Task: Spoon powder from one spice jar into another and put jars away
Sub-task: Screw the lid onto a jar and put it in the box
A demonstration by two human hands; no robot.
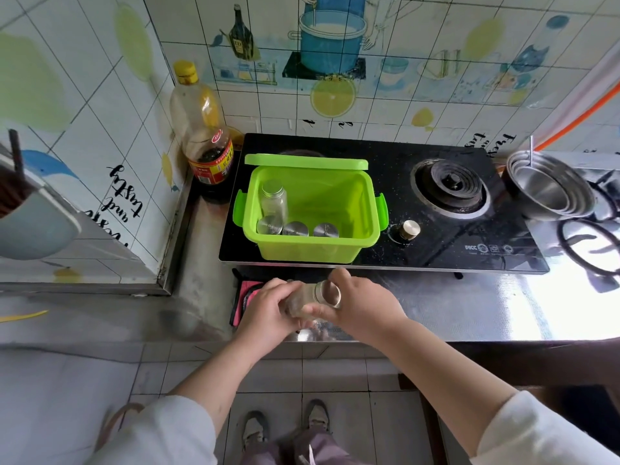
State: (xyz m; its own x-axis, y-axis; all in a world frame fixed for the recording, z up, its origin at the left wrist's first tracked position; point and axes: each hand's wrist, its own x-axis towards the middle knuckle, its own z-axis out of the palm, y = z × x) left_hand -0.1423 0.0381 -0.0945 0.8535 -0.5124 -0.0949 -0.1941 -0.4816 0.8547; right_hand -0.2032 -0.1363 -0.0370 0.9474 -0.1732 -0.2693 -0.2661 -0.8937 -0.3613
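A glass spice jar [310,294] lies tilted on its side between both hands, just above the counter's front edge. My left hand [268,312] wraps its body. My right hand [360,305] grips the metal lid [332,294] at its right end. A green plastic box [312,245] stands open on the black stove top behind my hands, its lid [305,161] leaning at the back. Inside it a clear jar [274,199] stands at the left, and three metal-lidded jars [295,228] line the near wall. I see no spoon.
A dark sauce bottle [209,152] stands in the corner left of the stove. Stacked steel bowls [550,187] sit at the right. The gas burner [451,189] and knob [407,229] lie right of the box. A pink cloth [243,298] lies under my left hand.
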